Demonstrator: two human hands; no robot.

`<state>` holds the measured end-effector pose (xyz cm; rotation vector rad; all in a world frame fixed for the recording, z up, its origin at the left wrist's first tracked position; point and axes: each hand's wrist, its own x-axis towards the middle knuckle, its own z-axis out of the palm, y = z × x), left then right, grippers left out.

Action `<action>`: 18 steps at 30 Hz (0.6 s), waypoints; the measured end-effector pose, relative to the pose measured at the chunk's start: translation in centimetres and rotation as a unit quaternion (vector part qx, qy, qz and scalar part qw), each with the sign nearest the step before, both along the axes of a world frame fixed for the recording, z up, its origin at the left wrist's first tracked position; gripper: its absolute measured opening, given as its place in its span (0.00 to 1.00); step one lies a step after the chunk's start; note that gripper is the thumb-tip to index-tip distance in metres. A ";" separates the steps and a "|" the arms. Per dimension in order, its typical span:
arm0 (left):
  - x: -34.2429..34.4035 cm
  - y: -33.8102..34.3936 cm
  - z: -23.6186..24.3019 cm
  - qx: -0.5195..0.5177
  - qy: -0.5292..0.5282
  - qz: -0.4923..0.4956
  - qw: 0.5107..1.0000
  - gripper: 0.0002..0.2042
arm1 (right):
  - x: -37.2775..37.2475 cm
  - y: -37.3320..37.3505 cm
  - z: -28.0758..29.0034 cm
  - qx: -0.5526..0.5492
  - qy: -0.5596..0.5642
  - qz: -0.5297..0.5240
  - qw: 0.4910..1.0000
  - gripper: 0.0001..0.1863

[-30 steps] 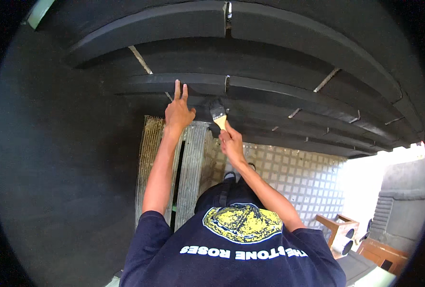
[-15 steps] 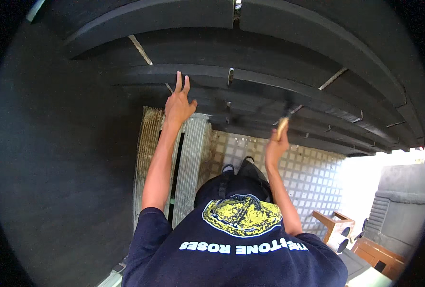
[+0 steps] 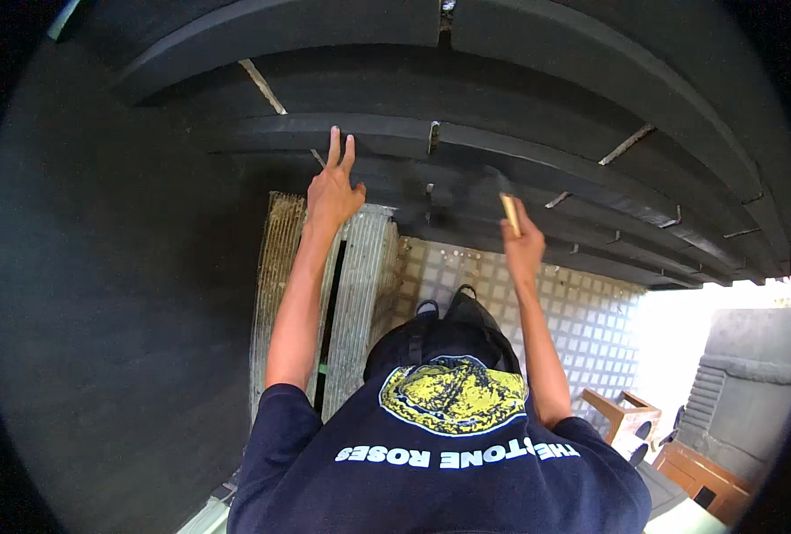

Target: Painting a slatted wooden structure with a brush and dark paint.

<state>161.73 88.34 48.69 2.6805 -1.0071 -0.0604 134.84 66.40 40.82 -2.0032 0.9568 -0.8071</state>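
Note:
My left hand [image 3: 331, 191] rests against the dark ridged wall [image 3: 360, 126], its index and middle fingers stretched out over one of the raised ledges. Nothing is in that hand. In my right hand [image 3: 524, 249] is a paintbrush [image 3: 510, 214], gripped by its pale wooden handle. Its dark head points up and left at the wall and is smeared by motion, so I cannot tell whether it touches the surface. Several narrow pale gaps [image 3: 627, 144] cut across the black ledges around both hands.
Ribbed weathered boards [image 3: 360, 294] stand below my left arm. A checkered tile floor [image 3: 582, 329] lies under my feet. At the lower right are a brown wooden frame [image 3: 622, 412] and an orange-brown wooden piece [image 3: 702, 476]. A plain dark wall [image 3: 102, 311] fills the left side.
The paintbrush head has swung to the left, and its handle now leans left instead of right. My right hand has shifted slightly. My left hand stays on the ledge.

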 end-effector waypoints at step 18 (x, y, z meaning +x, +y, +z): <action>-0.6 -0.5 -0.2 0.008 -0.028 0.003 1.000 0.44 | 6.8 8.1 4.8 0.162 0.039 0.153 0.974 0.26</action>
